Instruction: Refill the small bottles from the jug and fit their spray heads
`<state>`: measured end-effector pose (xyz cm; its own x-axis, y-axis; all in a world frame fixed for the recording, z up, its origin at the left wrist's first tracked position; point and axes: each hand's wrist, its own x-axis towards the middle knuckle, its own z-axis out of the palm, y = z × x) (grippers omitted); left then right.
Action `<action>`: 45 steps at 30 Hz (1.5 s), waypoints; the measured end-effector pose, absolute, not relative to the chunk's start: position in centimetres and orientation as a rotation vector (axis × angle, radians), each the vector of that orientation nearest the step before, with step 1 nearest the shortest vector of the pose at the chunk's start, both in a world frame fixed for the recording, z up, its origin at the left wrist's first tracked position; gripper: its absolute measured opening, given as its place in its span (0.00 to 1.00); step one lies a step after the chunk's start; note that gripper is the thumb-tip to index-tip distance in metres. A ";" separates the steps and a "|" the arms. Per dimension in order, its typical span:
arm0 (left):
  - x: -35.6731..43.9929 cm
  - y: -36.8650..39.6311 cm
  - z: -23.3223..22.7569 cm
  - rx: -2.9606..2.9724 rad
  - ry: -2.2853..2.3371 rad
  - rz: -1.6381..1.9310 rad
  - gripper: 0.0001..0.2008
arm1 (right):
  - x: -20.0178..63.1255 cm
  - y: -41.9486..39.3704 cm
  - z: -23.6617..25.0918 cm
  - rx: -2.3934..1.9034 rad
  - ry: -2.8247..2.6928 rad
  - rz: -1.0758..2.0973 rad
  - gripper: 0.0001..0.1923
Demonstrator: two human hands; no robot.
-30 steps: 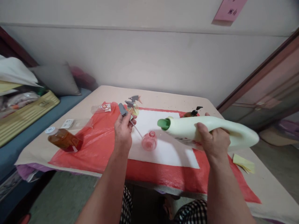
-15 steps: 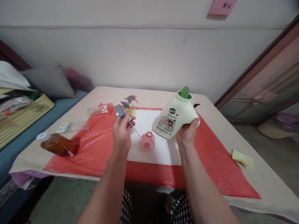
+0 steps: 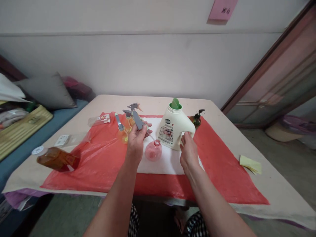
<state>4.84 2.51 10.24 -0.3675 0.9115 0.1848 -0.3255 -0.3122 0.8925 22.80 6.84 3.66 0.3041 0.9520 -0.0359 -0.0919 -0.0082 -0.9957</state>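
Observation:
My left hand (image 3: 136, 140) is closed on a grey spray head (image 3: 137, 119), its thin clear tube slanting down toward the mouth of a round pink bottle (image 3: 153, 152). Whether the tube's tip enters the bottle I cannot tell. That bottle stands on a white sheet (image 3: 166, 166). Just to its right, a pale green jug (image 3: 172, 120) stands upright, uncapped, with a green spout in its neck. My right hand (image 3: 189, 149) is beside the jug's handle, fingers loosely bent and apart, apparently not gripping it.
Red plastic (image 3: 98, 164) lies under the sheet. Spray bottles (image 3: 128, 123) stand behind my left hand, a dark pump bottle (image 3: 197, 121) behind the jug. A bottle of amber liquid (image 3: 58, 159) lies at left. Folded yellow cloth (image 3: 250, 164) rests near the table's right side.
The jug has come down upright onto the sheet, and my right hand has slipped off its handle. My left hand has brought the spray head closer to the pink bottle's mouth.

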 end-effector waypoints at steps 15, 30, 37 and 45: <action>4.7 3.6 6.9 0.998 1.279 1.336 0.05 | 17.4 4.0 0.4 -1.279 -1.475 1.277 0.27; 2.1 2.2 11.2 0.750 0.835 1.626 0.12 | 18.2 2.1 6.7 -1.096 -1.326 1.350 0.37; 2.6 2.0 11.3 0.768 0.707 1.606 0.11 | 18.1 0.6 8.0 -0.792 -0.707 2.029 0.22; 2.9 2.8 10.6 0.692 0.730 1.888 0.09 | 17.4 -0.6 9.2 -0.516 -0.485 2.139 0.25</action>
